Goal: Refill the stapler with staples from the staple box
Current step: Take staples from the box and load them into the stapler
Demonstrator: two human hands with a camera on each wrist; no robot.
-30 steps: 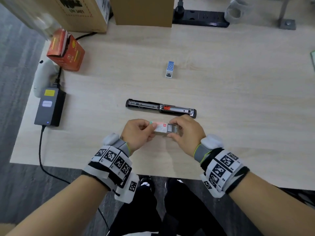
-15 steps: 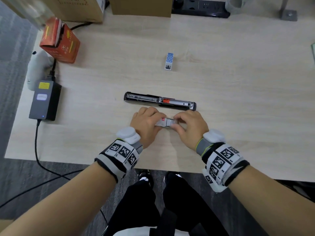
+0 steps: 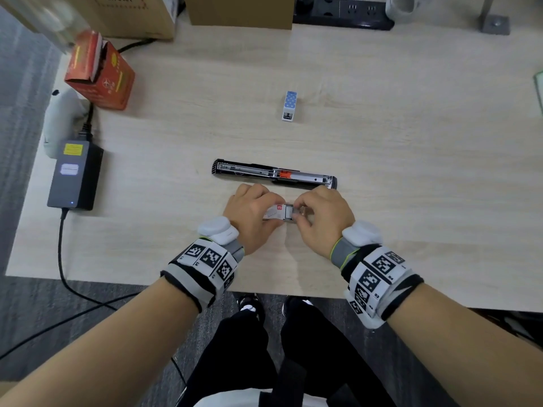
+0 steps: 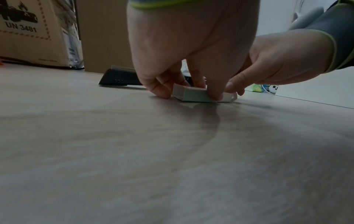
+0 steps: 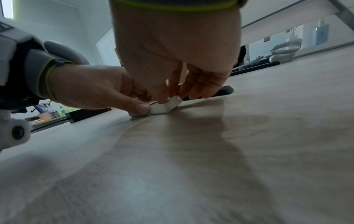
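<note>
Open stapler (image 3: 274, 174) lies across the tabletop (image 3: 411, 142). Beyond it, only a small blue-dotted box (image 3: 290, 106) obstructs. Bare tabletop to its right; power adapter (image 3: 75, 174) and red carton (image 3: 101, 73) well left.

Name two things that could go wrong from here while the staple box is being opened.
1. Both hands, left and right, work the small white staple box flat on the wooden table; pulled too hard, staples could spill.
2. The opened black stapler lies just beyond the knuckles; a slip might knock it askew.
</note>
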